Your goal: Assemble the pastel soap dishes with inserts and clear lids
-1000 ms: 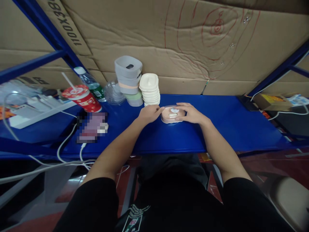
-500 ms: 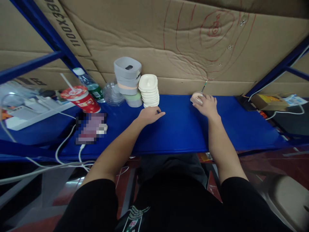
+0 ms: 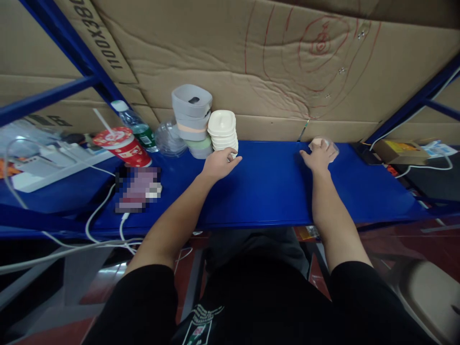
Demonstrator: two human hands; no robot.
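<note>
My left hand point(image 3: 220, 163) is at the foot of a stack of cream, rounded-square lids point(image 3: 222, 125). Its thumb points right and the fingers bend loosely in front of the lowest lids; whether they touch cannot be made out. Farther right, my right hand point(image 3: 318, 155) lies spread over a clear, shallow plastic piece point(image 3: 334, 150), perhaps a lid, which rests on the blue tabletop point(image 3: 266, 191). The palm and fingers cover much of that piece. Left of the cream stack stand grey containers point(image 3: 192, 108), stacked above a pale green one point(image 3: 200, 147).
Clear plastic lids point(image 3: 168, 139), a green-labelled bottle point(image 3: 142, 132) and a red cup with a straw point(image 3: 124, 147) stand at the left. Nearby lie a power strip point(image 3: 36, 177) and white cables. A thin brush-like stick point(image 3: 304, 130) leans on the cardboard wall point(image 3: 201, 52).
My right hand has slid right with the clear plastic piece, away from the thin stick, and its fingers are now more spread. My left hand has moved slightly up toward the cream stack.
</note>
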